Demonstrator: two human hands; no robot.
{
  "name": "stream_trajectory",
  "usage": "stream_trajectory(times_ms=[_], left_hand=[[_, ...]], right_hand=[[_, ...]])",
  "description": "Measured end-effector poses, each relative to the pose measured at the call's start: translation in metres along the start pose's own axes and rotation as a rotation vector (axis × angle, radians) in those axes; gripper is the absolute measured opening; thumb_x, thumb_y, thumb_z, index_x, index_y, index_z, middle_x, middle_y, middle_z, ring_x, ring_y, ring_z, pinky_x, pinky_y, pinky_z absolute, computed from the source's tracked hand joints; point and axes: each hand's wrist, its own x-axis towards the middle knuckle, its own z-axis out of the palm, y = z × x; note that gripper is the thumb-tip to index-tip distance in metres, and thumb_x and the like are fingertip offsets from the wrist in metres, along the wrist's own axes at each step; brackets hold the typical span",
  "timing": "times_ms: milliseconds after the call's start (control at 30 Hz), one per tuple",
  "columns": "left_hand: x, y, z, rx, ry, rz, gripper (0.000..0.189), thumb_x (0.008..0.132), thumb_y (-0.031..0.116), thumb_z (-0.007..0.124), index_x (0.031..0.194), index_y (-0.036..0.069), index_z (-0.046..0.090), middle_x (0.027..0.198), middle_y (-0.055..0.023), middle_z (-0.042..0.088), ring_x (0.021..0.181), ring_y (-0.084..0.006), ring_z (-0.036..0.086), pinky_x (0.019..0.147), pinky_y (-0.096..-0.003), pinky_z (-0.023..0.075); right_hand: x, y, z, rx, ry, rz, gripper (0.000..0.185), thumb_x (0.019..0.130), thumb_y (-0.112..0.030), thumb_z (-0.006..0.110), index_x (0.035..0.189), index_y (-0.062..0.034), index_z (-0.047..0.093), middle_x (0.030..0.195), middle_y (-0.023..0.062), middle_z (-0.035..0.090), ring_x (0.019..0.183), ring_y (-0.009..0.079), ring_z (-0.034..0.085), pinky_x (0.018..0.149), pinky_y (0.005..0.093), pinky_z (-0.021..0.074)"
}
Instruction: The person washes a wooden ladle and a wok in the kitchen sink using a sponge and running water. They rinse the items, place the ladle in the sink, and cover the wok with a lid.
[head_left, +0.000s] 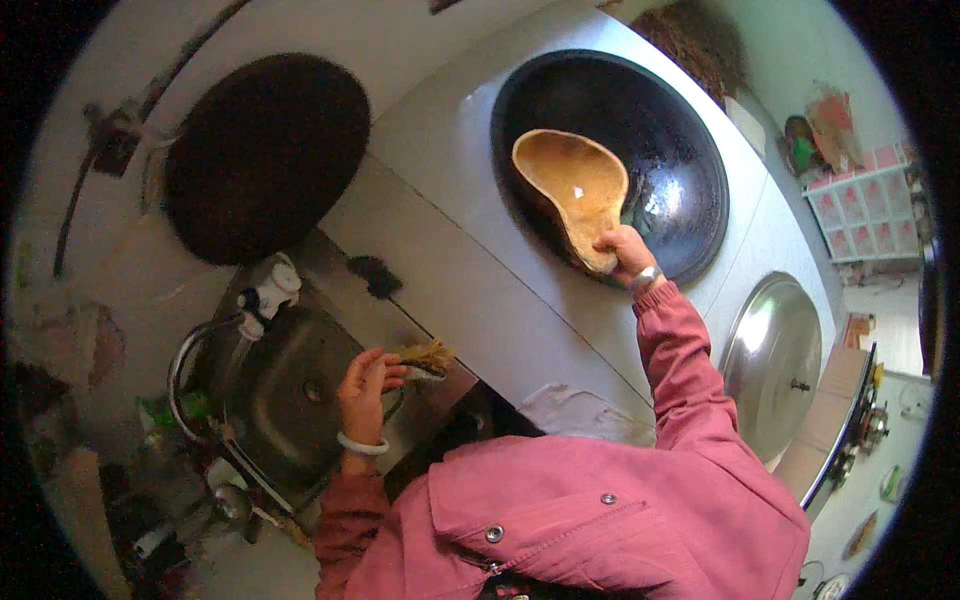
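My right hand (630, 253) grips the narrow end of a halved-gourd ladle (574, 169). The ladle is held over a large black wok (667, 127) set into the white tiled counter; its hollow side faces up, and a small bright spot shows inside. Dark, shiny residue, perhaps wet, marks the wok's surface. My left hand (364, 394) holds a short straw-coloured brush (426, 357) between thumb and fingers, its frayed end pointing right. That hand is beside the metal sink (281, 405), near the counter's edge.
A round dark lid or pan (266, 157) leans on the wall behind the curved faucet (184, 360). A white cloth (585, 412) lies at the counter's front edge. Right of the wok is a round metal lid (776, 360). A dark object (375, 276) rests behind the sink.
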Motion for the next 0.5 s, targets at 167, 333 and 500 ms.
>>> stream_trajectory(times_ms=[167,333,500], left_hand=[[-0.015,-0.018,-0.045,-0.072,0.057,-0.042,0.028,0.094,0.014,0.051,0.115,-0.003,0.052,0.1,-0.0124,0.064,0.086,-0.0184,0.063,0.073,-0.0279,0.0505],[-0.021,-0.061,-0.092,-0.115,0.082,-0.116,0.031,0.092,0.016,0.053,0.118,-0.001,0.052,0.101,-0.0117,0.064,0.084,-0.0181,0.063,0.071,-0.0278,0.0504],[-0.019,-0.113,-0.127,-0.242,0.125,-0.171,0.034,0.092,0.022,0.054,0.119,0.002,0.052,0.104,-0.0113,0.063,0.091,-0.0213,0.063,0.079,-0.0331,0.052]], right_hand=[[-0.072,-0.025,0.066,-0.516,-0.027,-0.206,0.024,0.073,-0.002,0.05,0.095,0.0016,0.059,0.075,0.0019,0.057,0.06,0.0123,0.051,0.053,0.0257,0.0408],[-0.113,-0.006,0.139,-0.557,-0.135,-0.367,0.037,0.074,0.0,0.045,0.11,0.0045,0.054,0.097,0.0063,0.061,0.084,0.0144,0.058,0.076,0.0258,0.0469],[-0.134,0.021,0.188,-0.772,-0.276,-0.5,0.042,0.077,0.001,0.047,0.118,0.0041,0.052,0.109,0.0099,0.061,0.101,0.0179,0.056,0.09,0.0305,0.0434]])
